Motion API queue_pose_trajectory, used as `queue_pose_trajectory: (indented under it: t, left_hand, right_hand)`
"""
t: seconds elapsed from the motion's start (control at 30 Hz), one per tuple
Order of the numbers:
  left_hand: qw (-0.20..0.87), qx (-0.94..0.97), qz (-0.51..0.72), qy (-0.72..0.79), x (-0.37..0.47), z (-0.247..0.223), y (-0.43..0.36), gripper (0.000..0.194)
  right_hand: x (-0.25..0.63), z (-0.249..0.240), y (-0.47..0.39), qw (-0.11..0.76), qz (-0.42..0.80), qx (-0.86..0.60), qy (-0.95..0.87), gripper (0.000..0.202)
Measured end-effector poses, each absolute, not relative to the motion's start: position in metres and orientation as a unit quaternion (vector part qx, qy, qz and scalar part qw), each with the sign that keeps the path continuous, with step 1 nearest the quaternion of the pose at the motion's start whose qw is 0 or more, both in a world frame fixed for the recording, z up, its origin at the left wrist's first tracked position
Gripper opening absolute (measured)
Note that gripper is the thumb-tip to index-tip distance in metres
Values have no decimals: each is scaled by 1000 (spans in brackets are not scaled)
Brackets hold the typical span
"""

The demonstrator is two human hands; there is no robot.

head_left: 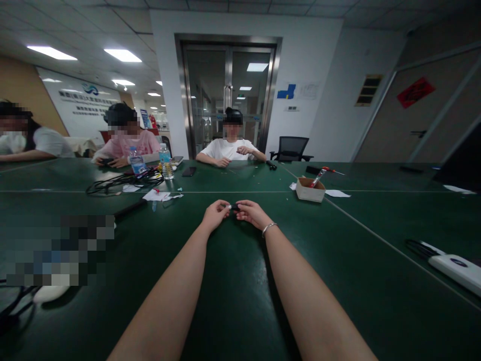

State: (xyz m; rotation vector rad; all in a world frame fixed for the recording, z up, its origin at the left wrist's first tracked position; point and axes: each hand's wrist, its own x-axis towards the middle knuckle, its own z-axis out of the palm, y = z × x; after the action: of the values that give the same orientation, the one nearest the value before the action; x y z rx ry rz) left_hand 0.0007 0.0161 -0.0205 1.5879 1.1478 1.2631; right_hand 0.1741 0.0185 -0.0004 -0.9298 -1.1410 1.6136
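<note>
On the left of the worktop (233, 306), cables (108, 184) lie beside two bottles (137, 161) (166, 161), with papers (156, 195) nearer the person. Next comes the left hand (215, 215), reached forward with its arm slanting inward, fingers bent and pinched almost together on the silver end of a small piece (234, 206). That piece sits between the two hands, its long axis running left to right, across the line of reach; silver points left, black right. Neither hand is clearly nearer, as each meets one end. The right hand (254, 214) mirrors the left, its arm angled inward, fingers curled and closed on the black end, which they partly hide. A bracelet (269, 229) rings the right wrist. Farther right and beyond the hands stands an open box (310, 193) with a red-marked item (317, 178) leaning in it.
</note>
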Motion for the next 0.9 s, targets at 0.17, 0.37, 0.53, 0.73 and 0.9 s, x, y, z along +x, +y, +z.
queue_pose_trajectory:
  t: [0.17,0.37,0.53,0.73,0.9]
  left_hand:
    - [394,603,504,476,0,-20,18,22]
    - [403,605,513,458,0,-16,14,26]
    - [411,619,501,444,0,-15,13,27]
    - [422,540,540,488,2,-11,14,20]
    - [432,536,543,481,1,-11,14,22]
  right_hand:
    - [175,-1,19,459,651,-375,-473,15]
    - [175,1,16,455,654,-373,-475,15]
    - [175,0,17,462,657,-372,-465,14]
    - [175,-1,18,476,654,-375,-453,16]
    - [174,0,18,479,648,-378,-455,17]
